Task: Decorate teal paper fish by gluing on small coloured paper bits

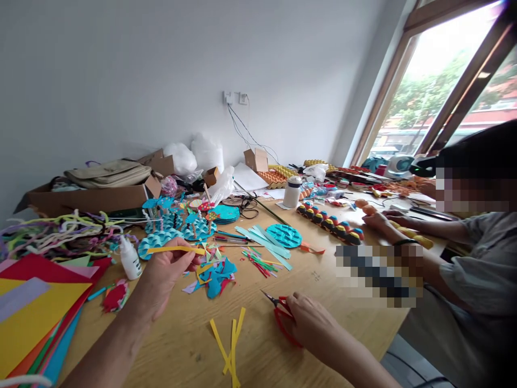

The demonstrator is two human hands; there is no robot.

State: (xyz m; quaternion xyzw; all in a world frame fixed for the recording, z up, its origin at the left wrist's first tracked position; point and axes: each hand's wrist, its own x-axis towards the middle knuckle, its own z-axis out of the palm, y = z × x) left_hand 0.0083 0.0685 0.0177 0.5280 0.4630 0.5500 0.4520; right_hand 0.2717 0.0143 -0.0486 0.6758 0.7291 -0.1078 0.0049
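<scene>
Table (181, 339) stands before me, coloured paper (44, 312) piled at its left end. Near its front, the right hand (309, 318) covers the handles of red scissors (277, 303), gripping or not I can't tell; above its left half, the left hand (166, 275) pinches a yellow strip (173, 249).

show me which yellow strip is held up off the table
The yellow strip pinched in the left hand, above the table; the loose yellow strips nearest the person lie crossed on it.
</scene>
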